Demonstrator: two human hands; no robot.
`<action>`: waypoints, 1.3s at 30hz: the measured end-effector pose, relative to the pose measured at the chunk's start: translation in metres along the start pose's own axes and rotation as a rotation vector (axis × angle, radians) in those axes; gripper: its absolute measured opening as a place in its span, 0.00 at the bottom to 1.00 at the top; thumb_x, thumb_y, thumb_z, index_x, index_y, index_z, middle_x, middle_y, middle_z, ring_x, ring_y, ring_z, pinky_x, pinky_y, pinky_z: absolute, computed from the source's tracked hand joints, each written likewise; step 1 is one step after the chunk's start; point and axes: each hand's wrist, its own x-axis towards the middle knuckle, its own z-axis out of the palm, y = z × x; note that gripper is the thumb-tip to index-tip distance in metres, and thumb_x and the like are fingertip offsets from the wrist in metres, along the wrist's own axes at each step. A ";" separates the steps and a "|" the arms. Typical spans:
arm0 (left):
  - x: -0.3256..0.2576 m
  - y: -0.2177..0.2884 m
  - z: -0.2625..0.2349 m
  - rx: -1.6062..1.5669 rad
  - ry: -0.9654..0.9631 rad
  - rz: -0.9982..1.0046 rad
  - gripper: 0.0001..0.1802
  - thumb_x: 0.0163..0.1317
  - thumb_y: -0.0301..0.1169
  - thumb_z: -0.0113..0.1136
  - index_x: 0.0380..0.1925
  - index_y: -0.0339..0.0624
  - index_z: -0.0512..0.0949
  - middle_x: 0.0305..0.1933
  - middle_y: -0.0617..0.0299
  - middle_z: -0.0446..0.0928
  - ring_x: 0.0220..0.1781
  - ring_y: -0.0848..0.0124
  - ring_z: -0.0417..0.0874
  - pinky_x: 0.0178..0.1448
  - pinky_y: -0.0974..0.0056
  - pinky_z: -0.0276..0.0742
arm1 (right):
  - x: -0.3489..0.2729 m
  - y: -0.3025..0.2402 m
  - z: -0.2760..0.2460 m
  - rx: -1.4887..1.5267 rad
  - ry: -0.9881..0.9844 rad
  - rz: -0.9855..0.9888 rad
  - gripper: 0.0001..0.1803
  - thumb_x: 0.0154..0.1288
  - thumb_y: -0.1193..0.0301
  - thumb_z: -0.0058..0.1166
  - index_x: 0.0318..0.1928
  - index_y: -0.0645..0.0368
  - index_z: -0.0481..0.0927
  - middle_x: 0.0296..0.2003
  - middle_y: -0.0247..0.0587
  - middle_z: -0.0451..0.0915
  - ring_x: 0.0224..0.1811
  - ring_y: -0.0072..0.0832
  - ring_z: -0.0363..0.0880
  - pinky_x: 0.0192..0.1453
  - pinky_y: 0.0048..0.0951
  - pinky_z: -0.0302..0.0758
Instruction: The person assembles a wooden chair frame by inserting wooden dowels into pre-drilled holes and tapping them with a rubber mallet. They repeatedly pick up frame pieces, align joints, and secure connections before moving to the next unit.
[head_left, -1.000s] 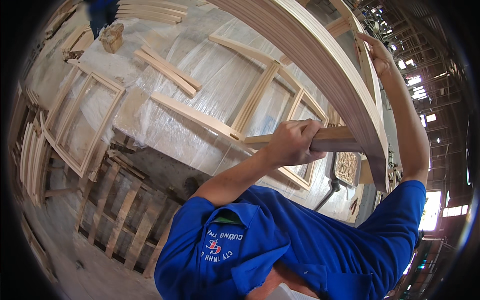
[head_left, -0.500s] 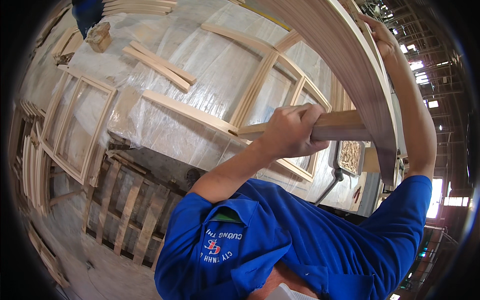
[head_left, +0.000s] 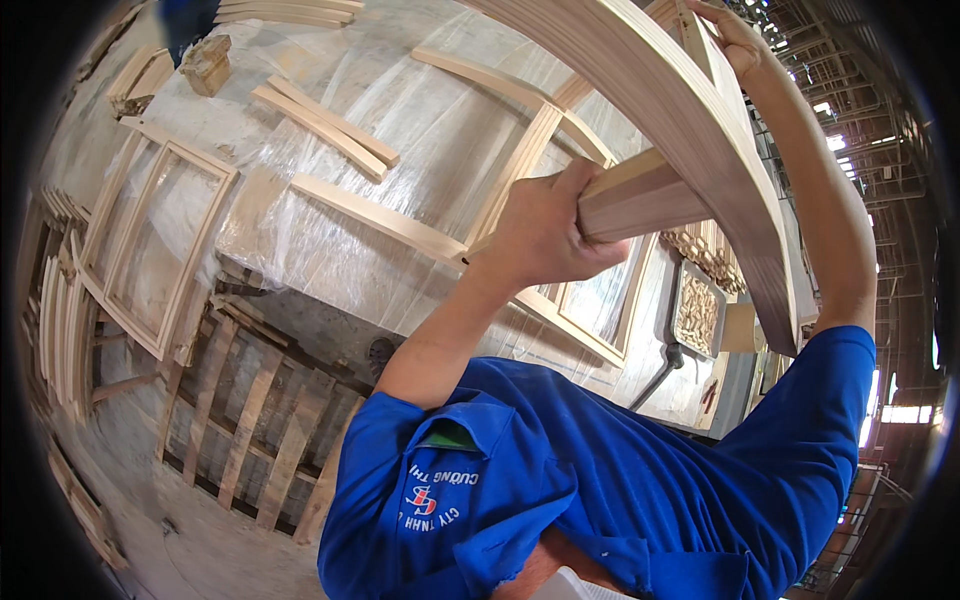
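Head view. Item: curved wooden member (head_left: 690,120), broad, pale with darker grain, arching from the top edge down toward the right; located at upper right, well above the plastic-covered table (head_left: 340,270) and nearer to the camera. Joined to it: thick wooden crosspiece (head_left: 650,195), squared, pointing left.

Left hand (head_left: 550,225): fingers wrapped fully round the crosspiece, thumb over the top, near its left end. Right hand (head_left: 738,45): raised at upper right, fingers bent against the far side of the same assembly; cannot tell how tightly closed.

On the table, beneath the assembly: wooden frame (head_left: 515,180), lying flat, partly hidden by left hand and crosspiece. Farther left: two loose slats (head_left: 318,134), crossing slightly, just beside each other; rough wood block (head_left: 206,65), near the far edge.

Right of the frame: metal tray (head_left: 676,305), filled with small pale wooden pieces (head_left: 698,318); dark long-handled tool (head_left: 655,382), just beside the tray.

At left: rectangular framed panel (head_left: 205,160), tilted; stacked curved strips (head_left: 60,330), just beside it. Below, near the floor: slatted wooden rack (head_left: 247,430). Worn: blue shirt (head_left: 640,470), short-sleeved.
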 end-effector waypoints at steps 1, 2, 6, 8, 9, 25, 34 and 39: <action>-0.003 0.001 0.000 -0.015 -0.009 -0.036 0.29 0.46 0.38 0.77 0.46 0.40 0.75 0.29 0.50 0.85 0.31 0.51 0.90 0.35 0.54 0.85 | -0.003 0.004 -0.003 -0.030 0.002 -0.001 0.29 0.72 0.51 0.63 0.54 0.68 0.80 0.35 0.37 0.85 0.34 0.24 0.87 0.36 0.30 0.87; -0.001 0.002 -0.001 -0.022 -0.023 -0.059 0.30 0.45 0.40 0.77 0.46 0.40 0.75 0.30 0.48 0.85 0.32 0.49 0.90 0.36 0.53 0.86 | -0.007 0.005 -0.004 -0.059 -0.001 -0.014 0.29 0.72 0.51 0.63 0.54 0.68 0.80 0.35 0.36 0.85 0.34 0.24 0.87 0.36 0.30 0.87; 0.005 0.008 -0.001 -0.033 -0.005 -0.158 0.28 0.45 0.39 0.77 0.44 0.39 0.77 0.31 0.47 0.86 0.32 0.52 0.91 0.37 0.56 0.87 | -0.049 0.013 -0.028 -0.300 0.035 -0.125 0.32 0.73 0.47 0.61 0.54 0.69 0.81 0.35 0.35 0.85 0.35 0.22 0.86 0.38 0.29 0.87; 0.015 0.002 -0.006 -0.005 0.042 -0.112 0.24 0.48 0.32 0.74 0.44 0.35 0.76 0.29 0.55 0.85 0.30 0.66 0.88 0.34 0.61 0.84 | -0.092 0.013 -0.051 -0.427 0.057 -0.281 0.31 0.76 0.42 0.55 0.60 0.58 0.78 0.38 0.25 0.80 0.37 0.16 0.82 0.41 0.23 0.82; 0.021 0.004 -0.006 -0.004 0.044 -0.096 0.22 0.49 0.28 0.73 0.44 0.33 0.76 0.28 0.58 0.84 0.29 0.73 0.87 0.32 0.64 0.83 | -0.112 0.023 -0.074 -0.476 0.090 -0.344 0.30 0.77 0.44 0.55 0.60 0.56 0.78 0.38 0.25 0.80 0.37 0.15 0.82 0.40 0.23 0.82; 0.008 -0.027 -0.038 0.015 0.175 -0.182 0.34 0.48 0.28 0.69 0.56 0.26 0.70 0.48 0.54 0.79 0.49 0.67 0.82 0.57 0.64 0.80 | -0.305 0.603 -0.293 -0.827 0.720 0.631 0.35 0.61 0.47 0.69 0.53 0.68 0.79 0.50 0.66 0.84 0.55 0.59 0.84 0.58 0.52 0.80; 0.000 -0.051 -0.052 0.387 0.138 0.098 0.41 0.65 0.50 0.69 0.65 0.30 0.66 0.58 0.49 0.74 0.59 0.64 0.78 0.65 0.56 0.73 | -0.285 0.671 -0.216 -0.410 0.899 0.802 0.27 0.64 0.61 0.66 0.53 0.70 0.76 0.49 0.62 0.85 0.56 0.55 0.84 0.59 0.47 0.79; -0.026 -0.067 -0.043 0.308 0.155 -0.071 0.45 0.62 0.54 0.71 0.67 0.33 0.65 0.58 0.50 0.74 0.59 0.62 0.80 0.66 0.53 0.75 | -0.281 0.674 -0.239 0.304 1.118 0.661 0.25 0.62 0.69 0.62 0.54 0.73 0.76 0.49 0.63 0.83 0.50 0.47 0.87 0.51 0.47 0.81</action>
